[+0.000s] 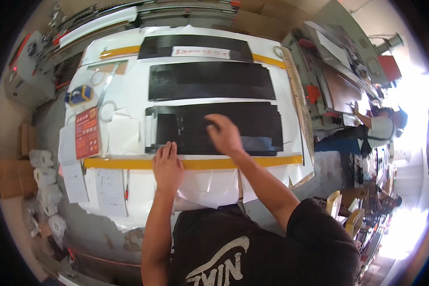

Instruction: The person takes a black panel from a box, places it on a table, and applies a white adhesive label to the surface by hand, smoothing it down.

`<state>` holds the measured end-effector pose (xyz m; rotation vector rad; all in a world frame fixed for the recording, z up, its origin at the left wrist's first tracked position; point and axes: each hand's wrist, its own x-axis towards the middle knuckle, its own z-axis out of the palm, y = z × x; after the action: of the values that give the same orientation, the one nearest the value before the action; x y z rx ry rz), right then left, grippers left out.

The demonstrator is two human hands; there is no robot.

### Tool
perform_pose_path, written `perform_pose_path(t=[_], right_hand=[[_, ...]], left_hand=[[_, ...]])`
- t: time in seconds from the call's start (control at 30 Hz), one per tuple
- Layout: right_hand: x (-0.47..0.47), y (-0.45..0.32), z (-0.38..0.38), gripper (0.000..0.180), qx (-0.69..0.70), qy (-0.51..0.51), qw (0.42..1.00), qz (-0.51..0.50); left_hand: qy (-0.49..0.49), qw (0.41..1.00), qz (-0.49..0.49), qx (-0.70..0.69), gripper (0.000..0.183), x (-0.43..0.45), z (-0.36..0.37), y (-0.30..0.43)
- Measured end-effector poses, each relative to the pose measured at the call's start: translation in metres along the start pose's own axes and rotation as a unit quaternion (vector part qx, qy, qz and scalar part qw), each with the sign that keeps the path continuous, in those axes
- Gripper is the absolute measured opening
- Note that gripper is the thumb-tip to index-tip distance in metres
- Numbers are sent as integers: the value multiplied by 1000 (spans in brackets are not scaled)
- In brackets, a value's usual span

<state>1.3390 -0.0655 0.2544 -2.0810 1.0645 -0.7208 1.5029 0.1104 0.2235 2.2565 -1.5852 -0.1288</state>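
Note:
A pile of flat black sheets (196,125) lies nearest me on a white-covered table. My left hand (168,166) rests palm down across a yellow strip (207,164), its outstretched fingertips on the pile's near left edge. Over the pile's middle is my right hand (226,135), thumb and fingers spread and nothing visible between them; whether it touches the top sheet is unclear. White sheet edges (149,129) show at the pile's left end. Beyond it lie a second black pile (211,81) and a third (193,42), which carries a white paper slip (201,53) with red handwriting.
At left on the table are a red printed booklet (87,133), a blue-and-yellow object (79,95), tape rolls (108,111) and handwritten papers (111,193). A red-and-black pen-like tool (127,193) lies near the front edge. Machinery stands beyond; another person (375,128) works at right.

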Motion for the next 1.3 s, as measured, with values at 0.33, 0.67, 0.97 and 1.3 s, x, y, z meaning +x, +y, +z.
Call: perform_pose_path(t=[0.33, 0.67, 0.97, 1.3], right_hand=[[-82, 217, -170, 56, -158, 172, 907, 350], [-70, 190, -158, 64, -61, 157, 925, 341], [-70, 220, -157, 57, -118, 226, 916, 311], [-90, 161, -209, 32, 229, 71, 924, 299]], left_hand=[[-30, 999, 15, 30, 47, -6, 7, -8], [-69, 997, -11, 43, 49, -5, 4, -8], [-44, 999, 0, 13, 48, -5, 9, -4], [-14, 1000, -4, -12, 49, -7, 7, -13]])
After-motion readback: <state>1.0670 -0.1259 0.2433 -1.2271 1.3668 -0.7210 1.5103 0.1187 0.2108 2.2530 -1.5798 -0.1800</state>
